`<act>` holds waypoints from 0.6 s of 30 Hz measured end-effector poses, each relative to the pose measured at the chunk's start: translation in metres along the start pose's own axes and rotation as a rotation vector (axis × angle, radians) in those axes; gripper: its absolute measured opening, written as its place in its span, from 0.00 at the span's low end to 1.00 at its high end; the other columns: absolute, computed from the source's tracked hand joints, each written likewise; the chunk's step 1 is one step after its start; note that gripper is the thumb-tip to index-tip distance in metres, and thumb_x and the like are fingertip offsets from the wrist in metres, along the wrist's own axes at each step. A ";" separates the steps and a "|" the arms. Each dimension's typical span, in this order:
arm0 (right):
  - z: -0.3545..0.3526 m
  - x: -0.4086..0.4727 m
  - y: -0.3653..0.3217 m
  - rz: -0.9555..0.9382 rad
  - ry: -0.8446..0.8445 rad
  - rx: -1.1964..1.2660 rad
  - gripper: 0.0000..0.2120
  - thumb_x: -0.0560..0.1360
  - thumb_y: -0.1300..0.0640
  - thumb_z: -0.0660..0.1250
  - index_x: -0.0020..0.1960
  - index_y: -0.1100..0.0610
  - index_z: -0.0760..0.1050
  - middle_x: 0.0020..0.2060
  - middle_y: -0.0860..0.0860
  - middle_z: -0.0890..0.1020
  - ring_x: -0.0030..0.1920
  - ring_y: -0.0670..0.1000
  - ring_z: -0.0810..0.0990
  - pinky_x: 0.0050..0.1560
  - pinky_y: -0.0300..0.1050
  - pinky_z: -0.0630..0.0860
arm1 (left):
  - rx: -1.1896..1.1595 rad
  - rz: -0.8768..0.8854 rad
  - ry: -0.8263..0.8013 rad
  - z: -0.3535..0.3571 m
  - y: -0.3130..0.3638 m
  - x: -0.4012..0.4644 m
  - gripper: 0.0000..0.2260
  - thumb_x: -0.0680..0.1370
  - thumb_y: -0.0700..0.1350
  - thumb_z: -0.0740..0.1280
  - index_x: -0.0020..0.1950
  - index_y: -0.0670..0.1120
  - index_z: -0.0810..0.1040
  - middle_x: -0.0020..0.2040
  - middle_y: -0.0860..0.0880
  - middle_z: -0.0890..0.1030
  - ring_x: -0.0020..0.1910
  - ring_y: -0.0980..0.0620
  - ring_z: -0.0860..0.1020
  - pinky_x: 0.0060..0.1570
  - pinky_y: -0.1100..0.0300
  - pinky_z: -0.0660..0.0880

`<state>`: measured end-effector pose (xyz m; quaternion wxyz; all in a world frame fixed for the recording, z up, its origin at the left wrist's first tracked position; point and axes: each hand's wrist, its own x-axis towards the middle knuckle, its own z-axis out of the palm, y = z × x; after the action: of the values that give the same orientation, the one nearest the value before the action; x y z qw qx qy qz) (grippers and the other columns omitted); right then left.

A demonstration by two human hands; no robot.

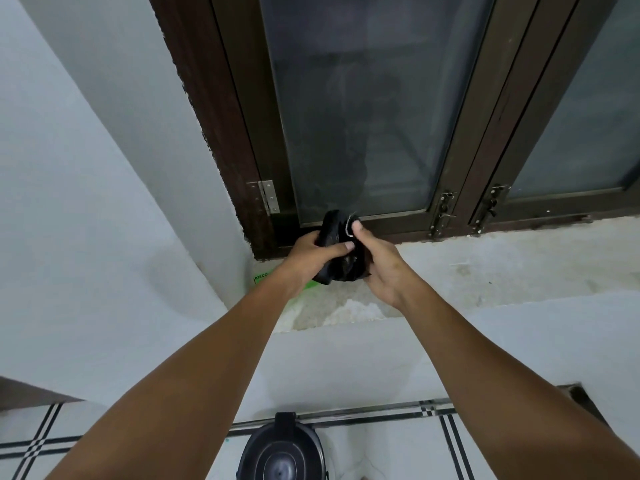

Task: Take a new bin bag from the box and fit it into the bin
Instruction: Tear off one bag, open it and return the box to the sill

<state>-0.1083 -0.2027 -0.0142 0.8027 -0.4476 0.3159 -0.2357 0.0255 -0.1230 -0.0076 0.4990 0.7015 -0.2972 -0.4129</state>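
Black plastic, a roll of bin bags [341, 252], sits gripped between both hands above the windowsill [485, 268], left hand [311, 252] closed round its body, right hand [379, 265] pinching its upper end, the bin [282, 452] well below on the floor.

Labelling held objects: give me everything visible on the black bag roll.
The black bag roll looks like thin glossy plastic, wrinkled and bunched into a compact wad, not yet unfolded. A small white strip sits near its top. It is held above the window ledge, gripped by the left hand and the right hand, which hide part of it.
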 end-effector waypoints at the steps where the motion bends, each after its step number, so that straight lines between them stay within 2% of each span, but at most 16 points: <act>1: 0.001 0.002 0.001 0.005 0.038 -0.022 0.18 0.80 0.49 0.69 0.60 0.62 0.81 0.55 0.58 0.87 0.58 0.56 0.85 0.59 0.51 0.81 | 0.012 -0.005 0.023 -0.001 -0.001 0.000 0.19 0.73 0.50 0.79 0.61 0.49 0.81 0.54 0.48 0.86 0.52 0.49 0.85 0.55 0.54 0.81; 4: 0.003 0.008 0.001 0.028 0.187 -0.021 0.06 0.82 0.58 0.67 0.49 0.61 0.78 0.46 0.59 0.85 0.47 0.57 0.84 0.50 0.52 0.80 | -0.066 -0.079 0.050 -0.006 -0.005 -0.005 0.19 0.75 0.48 0.75 0.64 0.47 0.80 0.55 0.46 0.86 0.52 0.47 0.85 0.52 0.53 0.82; 6: 0.005 0.009 -0.001 0.062 0.252 -0.003 0.05 0.83 0.60 0.63 0.51 0.59 0.76 0.47 0.59 0.83 0.47 0.57 0.83 0.48 0.52 0.80 | -0.226 -0.173 0.027 -0.009 -0.004 -0.011 0.19 0.76 0.50 0.72 0.65 0.46 0.80 0.53 0.45 0.86 0.51 0.45 0.84 0.48 0.53 0.81; 8: 0.006 0.011 -0.001 0.099 0.286 0.006 0.07 0.85 0.60 0.59 0.56 0.59 0.75 0.53 0.60 0.84 0.53 0.60 0.83 0.51 0.55 0.82 | -0.404 -0.248 -0.033 -0.012 -0.001 -0.016 0.20 0.77 0.55 0.70 0.65 0.46 0.81 0.53 0.44 0.86 0.51 0.44 0.83 0.46 0.54 0.79; 10: 0.008 0.011 -0.002 0.119 0.310 0.013 0.08 0.85 0.60 0.57 0.58 0.58 0.75 0.55 0.60 0.83 0.55 0.60 0.83 0.57 0.59 0.81 | -0.506 -0.259 -0.094 -0.014 0.001 -0.017 0.24 0.77 0.61 0.69 0.65 0.47 0.82 0.55 0.43 0.87 0.53 0.44 0.84 0.51 0.52 0.80; 12: 0.010 0.011 -0.004 0.118 0.318 0.035 0.08 0.85 0.61 0.56 0.57 0.57 0.74 0.54 0.59 0.83 0.53 0.59 0.83 0.57 0.58 0.82 | -0.488 -0.273 -0.133 -0.015 0.000 -0.019 0.26 0.75 0.66 0.69 0.63 0.49 0.83 0.57 0.44 0.87 0.57 0.44 0.84 0.59 0.48 0.79; 15: 0.016 0.008 -0.009 0.092 0.308 0.039 0.10 0.85 0.64 0.55 0.55 0.57 0.74 0.50 0.59 0.83 0.47 0.58 0.83 0.49 0.54 0.81 | -0.450 -0.313 -0.163 -0.017 -0.006 -0.020 0.24 0.75 0.65 0.69 0.61 0.49 0.84 0.56 0.45 0.87 0.56 0.44 0.85 0.59 0.50 0.79; 18: 0.016 0.008 -0.012 0.122 0.333 -0.034 0.11 0.85 0.57 0.57 0.60 0.58 0.76 0.54 0.60 0.85 0.51 0.60 0.84 0.57 0.59 0.81 | -0.450 -0.327 -0.168 -0.020 -0.009 -0.019 0.23 0.75 0.60 0.73 0.62 0.47 0.83 0.58 0.43 0.86 0.56 0.43 0.85 0.61 0.48 0.79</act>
<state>-0.0926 -0.2045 -0.0002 0.7444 -0.3958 0.4749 -0.2523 0.0337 -0.0949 -0.0070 0.5425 0.5753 -0.1215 -0.5999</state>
